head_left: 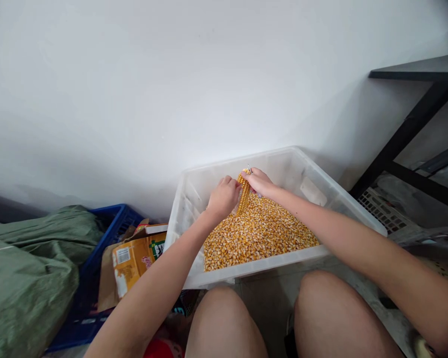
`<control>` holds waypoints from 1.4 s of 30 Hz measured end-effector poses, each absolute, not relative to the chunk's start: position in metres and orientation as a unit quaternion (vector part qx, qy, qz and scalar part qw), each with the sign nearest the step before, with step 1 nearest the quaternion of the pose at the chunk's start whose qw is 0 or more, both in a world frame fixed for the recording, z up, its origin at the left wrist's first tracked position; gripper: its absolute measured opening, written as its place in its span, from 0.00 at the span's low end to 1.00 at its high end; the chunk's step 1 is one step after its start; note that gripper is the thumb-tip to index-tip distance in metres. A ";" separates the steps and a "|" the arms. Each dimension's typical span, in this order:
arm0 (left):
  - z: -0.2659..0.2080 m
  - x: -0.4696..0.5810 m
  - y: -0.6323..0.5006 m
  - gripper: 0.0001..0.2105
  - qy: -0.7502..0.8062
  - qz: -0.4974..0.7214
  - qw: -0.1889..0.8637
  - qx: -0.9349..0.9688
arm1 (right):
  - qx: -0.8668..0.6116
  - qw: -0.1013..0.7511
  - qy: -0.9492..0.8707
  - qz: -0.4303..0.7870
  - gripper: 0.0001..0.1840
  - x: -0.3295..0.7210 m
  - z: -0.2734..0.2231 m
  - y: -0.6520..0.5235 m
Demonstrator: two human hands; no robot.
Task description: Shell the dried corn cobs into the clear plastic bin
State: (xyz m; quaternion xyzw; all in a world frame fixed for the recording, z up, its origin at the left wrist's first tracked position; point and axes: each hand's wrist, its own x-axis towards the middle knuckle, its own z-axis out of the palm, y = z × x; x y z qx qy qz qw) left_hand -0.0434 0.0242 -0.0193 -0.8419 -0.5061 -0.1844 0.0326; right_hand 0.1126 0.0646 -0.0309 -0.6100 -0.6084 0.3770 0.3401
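Note:
An ear of corn [244, 200] with yellow kernels is held slanting above the loose corn kernels [261, 233] in a translucent white plastic bin [242, 271]. My left hand [224, 195] is closed with its fingertips against the ear's left side. At the ear's upper end, my right hand [259, 182] has its thumb on the kernels. A slim metal tool [249, 169] shows its thin tip above the right fingers and its other end below them. The right palm hides the middle of it, so its exact kind is unclear.
White wall [171, 89] stands behind the bin. To the left are a blue crate [108, 233], a green tarp-like bag [41, 263] and a torn yellow package [134, 261]. A dark-framed table [406, 124] and a white basket [384, 211] are on the right. My knees are in front.

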 end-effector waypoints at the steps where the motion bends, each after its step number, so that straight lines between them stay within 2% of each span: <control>1: -0.019 -0.043 0.024 0.12 -0.509 -0.178 0.038 -0.841 | -0.610 0.340 -0.609 0.376 0.17 0.112 -0.031 0.065; 6: -0.018 -0.046 0.025 0.15 -0.528 -0.169 0.052 -0.831 | -0.623 0.345 -0.599 0.367 0.17 0.115 -0.027 0.064; 10: -0.020 -0.054 0.029 0.19 -0.550 -0.149 0.021 -0.822 | -0.629 0.353 -0.587 0.368 0.17 0.120 -0.023 0.063; 13: -0.021 -0.060 0.032 0.13 -0.588 -0.146 -0.020 -0.795 | -0.627 0.355 -0.587 0.369 0.16 0.120 -0.022 0.063; 15: -0.021 -0.063 0.034 0.12 -0.604 -0.181 -0.061 -0.774 | -0.620 0.355 -0.589 0.376 0.16 0.118 -0.023 0.062; 19: -0.023 -0.061 0.036 0.24 -0.586 -0.253 -0.217 -0.738 | -0.599 0.360 -0.589 0.406 0.16 0.111 -0.025 0.060; 22: -0.029 -0.054 0.033 0.28 -0.555 -0.267 -0.291 -0.732 | -0.586 0.360 -0.585 0.431 0.17 0.106 -0.028 0.058; 30: -0.036 -0.048 0.033 0.23 -0.522 -0.283 -0.258 -0.762 | -0.565 0.391 -0.570 0.450 0.16 0.104 -0.031 0.060; 37: -0.031 -0.056 0.039 0.19 -0.456 -0.308 -0.353 -0.757 | -0.564 0.394 -0.578 0.439 0.15 0.106 -0.029 0.063; 42: -0.025 -0.055 0.038 0.19 -0.488 -0.312 -0.362 -0.731 | -0.560 0.392 -0.586 0.436 0.15 0.109 -0.031 0.065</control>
